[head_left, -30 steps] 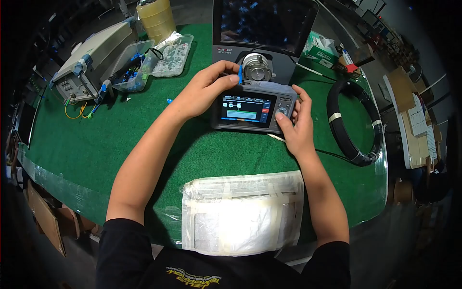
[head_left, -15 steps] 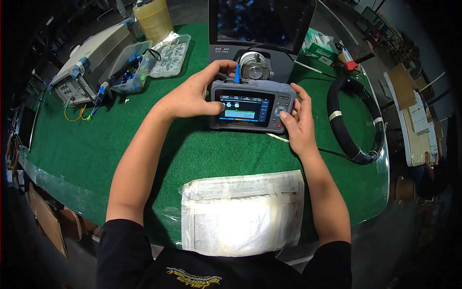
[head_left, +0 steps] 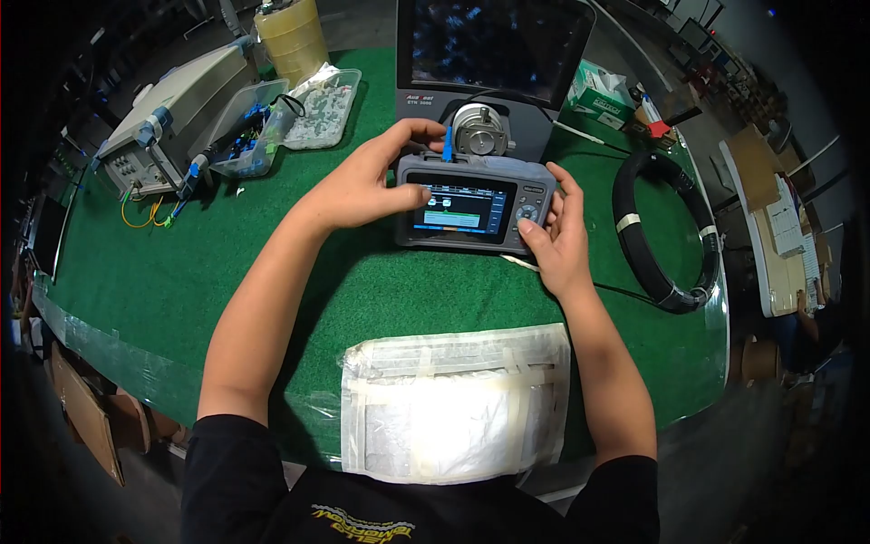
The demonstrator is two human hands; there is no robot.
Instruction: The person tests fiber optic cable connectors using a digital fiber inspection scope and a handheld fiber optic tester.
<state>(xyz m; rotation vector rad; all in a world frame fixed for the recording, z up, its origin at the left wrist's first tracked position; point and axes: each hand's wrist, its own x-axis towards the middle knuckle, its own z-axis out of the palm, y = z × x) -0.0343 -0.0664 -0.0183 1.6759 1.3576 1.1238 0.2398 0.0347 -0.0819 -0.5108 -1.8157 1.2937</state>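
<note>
A grey handheld fibre tester [head_left: 465, 238] stands tilted on the green mat, its lit screen [head_left: 453, 218] facing me. My left hand [head_left: 367, 186] holds its left side, fingers behind the top edge and thumb over the screen's upper left. Around the right side my right hand [head_left: 564, 238] is wrapped, with the thumb at the lower buttons below the round keypad [head_left: 526, 213]. A blue fibre connector [head_left: 448, 143] sticks up from the tester's top edge, close to my left fingertips. Just behind is a round metal fixture [head_left: 481, 136] in front of a larger dark-screened machine [head_left: 489, 45].
A black cable coil [head_left: 627, 245] lies at the right, near a green tissue box [head_left: 598, 95]. To the left are a bench instrument [head_left: 177, 109] and plastic tubs [head_left: 340, 122] of small parts. A taped white sheet [head_left: 458, 417] lies nearest me.
My left thumb has shifted slightly right and up over the screen. The right thumb has dropped from the round keypad to the lower buttons. The tester stays in place.
</note>
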